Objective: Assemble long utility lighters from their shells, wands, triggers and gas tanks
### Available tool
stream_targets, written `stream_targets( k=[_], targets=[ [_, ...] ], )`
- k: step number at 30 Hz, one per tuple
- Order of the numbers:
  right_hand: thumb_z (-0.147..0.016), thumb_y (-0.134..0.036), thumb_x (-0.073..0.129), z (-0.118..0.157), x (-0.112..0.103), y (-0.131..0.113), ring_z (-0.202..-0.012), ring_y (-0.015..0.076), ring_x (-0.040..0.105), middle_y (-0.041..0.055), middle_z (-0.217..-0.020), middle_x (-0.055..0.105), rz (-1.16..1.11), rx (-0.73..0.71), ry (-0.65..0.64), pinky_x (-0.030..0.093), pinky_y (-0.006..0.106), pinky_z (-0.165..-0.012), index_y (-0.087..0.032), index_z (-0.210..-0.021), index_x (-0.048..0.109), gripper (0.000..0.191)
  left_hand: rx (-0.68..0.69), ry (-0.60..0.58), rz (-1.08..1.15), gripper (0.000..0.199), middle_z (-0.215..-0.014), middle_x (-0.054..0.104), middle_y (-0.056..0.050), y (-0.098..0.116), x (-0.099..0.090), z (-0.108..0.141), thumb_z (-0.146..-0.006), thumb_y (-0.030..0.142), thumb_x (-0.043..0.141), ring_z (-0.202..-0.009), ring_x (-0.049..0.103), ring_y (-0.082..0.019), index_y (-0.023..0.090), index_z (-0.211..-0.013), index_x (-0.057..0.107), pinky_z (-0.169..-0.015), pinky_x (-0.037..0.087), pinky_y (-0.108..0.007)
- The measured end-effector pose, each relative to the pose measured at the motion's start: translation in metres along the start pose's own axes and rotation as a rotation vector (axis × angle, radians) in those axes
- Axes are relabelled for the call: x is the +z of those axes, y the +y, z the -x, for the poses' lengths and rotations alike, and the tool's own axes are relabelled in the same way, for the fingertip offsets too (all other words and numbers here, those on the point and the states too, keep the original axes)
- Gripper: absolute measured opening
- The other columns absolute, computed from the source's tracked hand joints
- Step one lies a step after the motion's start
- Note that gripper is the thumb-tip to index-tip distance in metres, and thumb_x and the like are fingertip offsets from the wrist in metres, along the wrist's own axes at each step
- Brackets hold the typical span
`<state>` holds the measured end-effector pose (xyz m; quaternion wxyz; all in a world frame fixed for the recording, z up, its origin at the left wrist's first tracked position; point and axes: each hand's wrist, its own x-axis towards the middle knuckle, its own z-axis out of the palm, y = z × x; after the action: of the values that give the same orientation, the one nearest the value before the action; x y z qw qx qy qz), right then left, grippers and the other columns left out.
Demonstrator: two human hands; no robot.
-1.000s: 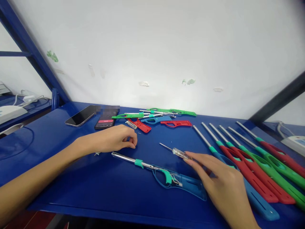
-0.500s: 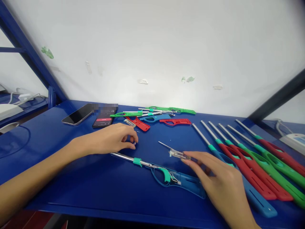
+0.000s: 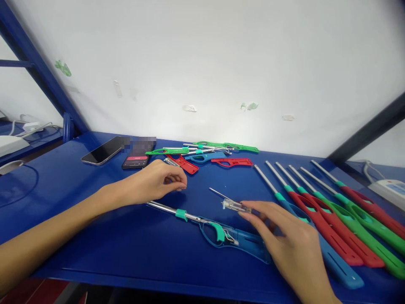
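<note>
My right hand (image 3: 281,232) pinches a small clear fuel reservoir (image 3: 234,205) whose thin metal tube points up and left. My left hand (image 3: 161,181) is closed, thumb against fingertips, just above the table; anything between the fingertips is too small to make out. Between and below the hands lies an opened blue lighter half (image 3: 249,244), with a metal barrel (image 3: 161,206), a teal trigger (image 3: 219,232) and white wires in it. Its handle end is beside my right hand.
Several assembled lighters (image 3: 329,228) lie side by side at the right. Loose red (image 3: 237,161), green (image 3: 243,147) and blue shells with metal rods lie at the back. Two phones (image 3: 103,152) rest at the back left, before the white wall (image 3: 215,63).
My left hand has moved slightly right, and the small white bit seen at its fingertips no longer shows. My right hand has shifted slightly left with the reservoir.
</note>
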<state>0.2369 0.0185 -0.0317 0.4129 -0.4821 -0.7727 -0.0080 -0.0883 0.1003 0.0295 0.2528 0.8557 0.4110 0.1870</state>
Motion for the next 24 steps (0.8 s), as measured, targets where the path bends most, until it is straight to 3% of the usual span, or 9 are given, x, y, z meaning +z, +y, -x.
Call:
stream_targets(
  k=[4,8,13,17,24],
  targets=[
    [-0.106,-0.031,0.065,0.0,-0.001,-0.002,-0.078,0.0137,0.072,-0.0001,-0.107,0.075,0.014,-0.048,0.003,0.059,0.023,-0.071,-0.032,-0.138,0.069,0.032,-0.01,0.012,0.209,0.018,-0.086,0.079,-0.002,0.011,0.011,0.002,-0.099,0.035,0.068,-0.075,0.072,-0.015,0.02,-0.094,0.078,-0.066,0.057,-0.023],
    [-0.106,-0.025,0.064,-0.002,0.0,-0.003,-0.07,0.0095,0.067,0.0003,-0.107,0.068,0.038,-0.097,0.012,0.052,0.02,-0.057,-0.034,-0.129,0.073,0.026,-0.02,0.036,0.406,0.02,-0.089,0.078,-0.003,0.02,0.024,0.006,-0.102,0.037,0.067,-0.074,0.072,-0.015,0.022,-0.104,0.079,-0.061,0.061,-0.022],
    [-0.106,-0.025,0.065,-0.005,0.001,-0.009,-0.08,0.0098,0.072,-0.0021,-0.104,0.072,-0.041,-0.103,0.02,0.058,0.017,-0.072,-0.031,-0.116,0.075,0.015,0.011,0.066,0.589,0.015,-0.097,0.075,-0.004,0.032,0.033,0.011,-0.099,0.027,0.07,-0.071,0.07,-0.011,0.022,-0.104,0.083,-0.064,0.063,-0.021],
    [-0.104,-0.022,0.068,-0.006,0.0,-0.018,-0.095,0.0102,0.076,-0.0038,-0.107,0.078,-0.126,-0.112,-0.009,0.057,0.015,-0.09,-0.029,-0.113,0.075,0.013,-0.025,0.075,0.681,0.011,-0.087,0.076,-0.002,0.04,0.04,0.013,-0.096,0.024,0.075,-0.067,0.069,-0.009,0.022,-0.103,0.083,-0.064,0.062,-0.018],
    [-0.102,-0.018,0.07,-0.004,0.002,-0.023,-0.096,0.0112,0.078,-0.003,-0.106,0.081,-0.128,-0.156,0.0,0.058,0.017,-0.092,-0.025,-0.115,0.075,0.016,-0.08,0.07,0.747,0.008,-0.078,0.075,0.0,0.045,0.049,0.014,-0.096,0.027,0.077,-0.067,0.069,-0.011,0.02,-0.092,0.081,-0.061,0.06,-0.018]
  ],
)
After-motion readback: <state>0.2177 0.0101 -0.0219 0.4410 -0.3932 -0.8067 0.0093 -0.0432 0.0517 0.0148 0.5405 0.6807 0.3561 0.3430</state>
